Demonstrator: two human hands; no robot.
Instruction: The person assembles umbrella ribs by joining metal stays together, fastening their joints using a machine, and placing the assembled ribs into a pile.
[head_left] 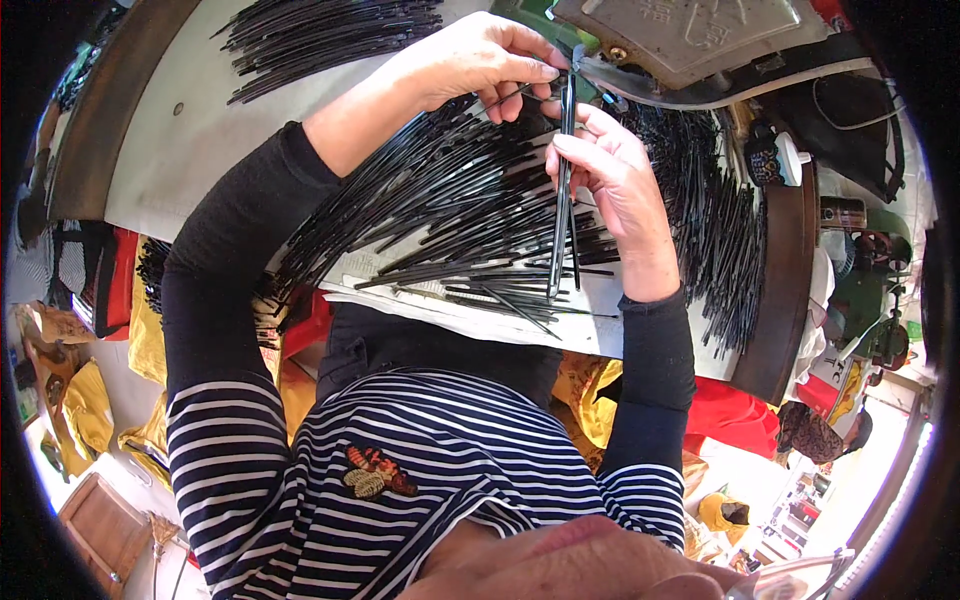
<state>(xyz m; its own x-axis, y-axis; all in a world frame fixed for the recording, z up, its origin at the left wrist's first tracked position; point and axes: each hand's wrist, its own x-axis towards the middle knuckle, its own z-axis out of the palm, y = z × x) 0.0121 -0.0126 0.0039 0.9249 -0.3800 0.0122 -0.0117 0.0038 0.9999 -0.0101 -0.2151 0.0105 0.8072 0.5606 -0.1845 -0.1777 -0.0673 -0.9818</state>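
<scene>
My right hand [612, 178] is closed around a few glossy black strips [561, 235], long and narrow, held upright with their lower ends splayed above the pile. Close to their upper ends, my left hand [497, 68] is bent at the fingers in a pinch. A thin black strip [513, 96] shows at its fingertips, partly hidden by them. Both hands are just below the head of a green and grey machine [690, 35]. Under them, a wide pile of loose thin black strips [440, 200] covers the white tabletop [165, 150].
Another bundle of black strips [320, 45] lies at the far left, and more strips [735, 255] heap at the right. Dark wooden edges [775, 300] bound the table. A grey cable [700, 100] curves below the machine. Yellow bags [88, 410] stand on the floor.
</scene>
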